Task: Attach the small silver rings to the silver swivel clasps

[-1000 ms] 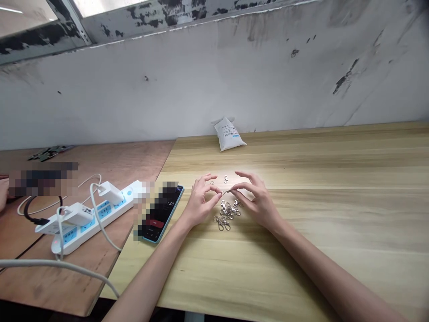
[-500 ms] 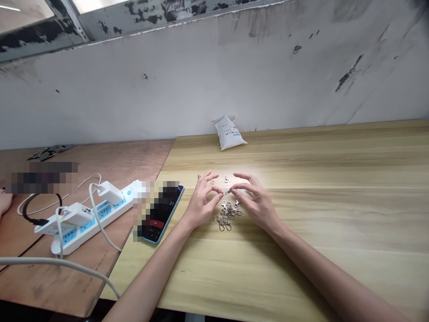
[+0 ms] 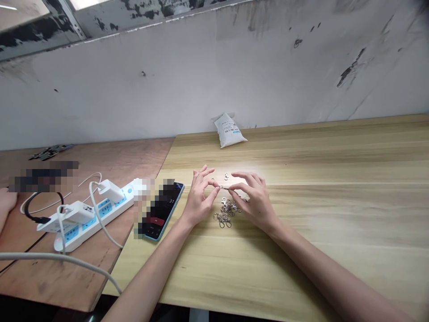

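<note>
Between the two hands is a small metal clasp with a ring. My left hand pinches its ring end between thumb and index finger, the other fingers raised. My right hand pinches the clasp's other end with thumb and index finger. Just below the fingertips lies a pile of silver clasps with rings, partly behind my right hand. A single silver clasp rests on the wooden table beyond the fingertips. A loose ring shows partly behind my left fingers.
Left of my left hand lies a phone with a lit screen. A white power strip with chargers and cables sits on the brown table. A white packet lies near the wall. Another person's hand is at the far left.
The clasp between my hands has moved slightly left and its ring now shows at my left fingertips. My right hand has shifted left, covering more of the pile.
</note>
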Motion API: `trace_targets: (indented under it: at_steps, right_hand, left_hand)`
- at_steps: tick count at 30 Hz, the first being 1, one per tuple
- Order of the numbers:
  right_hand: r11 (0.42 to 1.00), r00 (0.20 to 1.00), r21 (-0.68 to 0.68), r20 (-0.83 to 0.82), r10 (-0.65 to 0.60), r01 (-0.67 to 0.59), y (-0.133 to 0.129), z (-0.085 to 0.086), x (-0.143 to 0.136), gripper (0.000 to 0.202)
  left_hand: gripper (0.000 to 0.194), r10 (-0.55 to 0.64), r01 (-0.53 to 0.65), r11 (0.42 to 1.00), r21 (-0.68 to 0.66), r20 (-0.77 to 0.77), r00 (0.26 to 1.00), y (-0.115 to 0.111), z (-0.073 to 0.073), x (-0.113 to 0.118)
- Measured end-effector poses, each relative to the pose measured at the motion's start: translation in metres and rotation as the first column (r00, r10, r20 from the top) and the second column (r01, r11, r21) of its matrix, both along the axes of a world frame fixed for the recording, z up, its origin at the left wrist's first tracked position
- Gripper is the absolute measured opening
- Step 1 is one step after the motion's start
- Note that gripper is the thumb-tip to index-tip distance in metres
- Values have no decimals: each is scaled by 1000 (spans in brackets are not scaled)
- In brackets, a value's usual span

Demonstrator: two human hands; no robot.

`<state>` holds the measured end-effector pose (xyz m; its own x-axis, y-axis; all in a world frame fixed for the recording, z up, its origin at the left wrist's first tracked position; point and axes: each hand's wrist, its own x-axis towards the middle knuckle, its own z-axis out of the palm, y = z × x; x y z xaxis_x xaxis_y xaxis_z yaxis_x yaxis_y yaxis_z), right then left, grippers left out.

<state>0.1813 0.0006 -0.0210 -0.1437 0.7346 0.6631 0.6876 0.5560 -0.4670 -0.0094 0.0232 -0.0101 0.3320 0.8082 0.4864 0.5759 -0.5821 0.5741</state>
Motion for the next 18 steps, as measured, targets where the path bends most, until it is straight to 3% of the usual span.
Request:
trace_targets:
  at_steps: [7, 14, 18]
  right_hand:
    - [1000, 991, 24, 128, -21, 18, -4, 2, -10, 13]
    - [993, 998, -110, -50, 45, -50, -2, 0, -7, 11]
    - [991, 988, -105, -134, 71, -85, -2, 2, -5, 9]
  left_hand:
    - [6, 59, -60, 998, 25, 45, 997, -6, -1, 8]
    - [5, 60, -61, 998, 3, 112, 992, -9, 0, 14]
    - [11, 97, -62, 987, -148, 241, 966, -7, 4, 11]
